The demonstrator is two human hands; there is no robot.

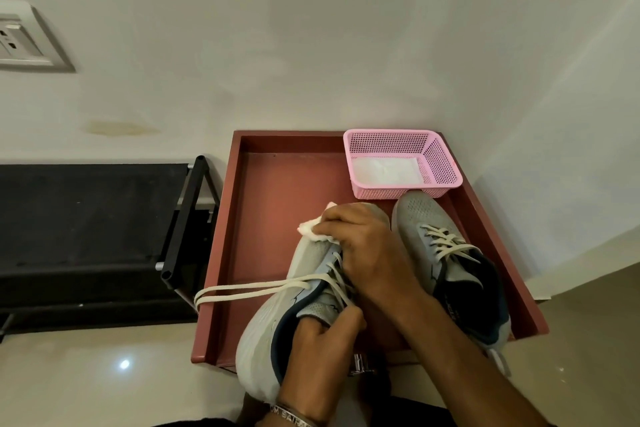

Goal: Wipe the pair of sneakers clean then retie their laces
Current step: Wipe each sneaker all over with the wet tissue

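**Wiping the tilted sneaker over the red tray**

Wiping position: right hand point(360, 243), centre of the frame, fingers curled and pinching a white wipe point(313, 230) against the toe area of the left sneaker point(277, 315). Only a small crumpled part of the wipe shows past the fingertips.

Left hand point(322, 340), lower centre, grips the same sneaker at its collar; fingers go into the shoe opening, thumb outside over the tongue. A band sits on that wrist at the bottom edge.

Left sneaker: grey knit upper, dark navy lining, pale sole. Tilted, sole facing the left of the frame, heel towards the bottom edge. Its cream laces point(249, 288) are undone; a long loop trails out to the left, past the tray wall.

Right sneaker point(446, 260): right of centre, upright in the tray, toe pointing to the top of the frame and just beside the basket. Cream lacing crosses its eyelets; whether it is knotted cannot be told. The right forearm crosses its inner side.

Red tray point(277, 184): shallow, walled, middle of the frame, on a pale glossy floor.

Pink basket point(440, 166): perforated plastic, upper right corner of the tray, with a flat white sheet point(384, 170) lying inside.

Left of the frame: a black rack point(86, 225) against the wall. Upper left: a wall socket plate point(27, 42).
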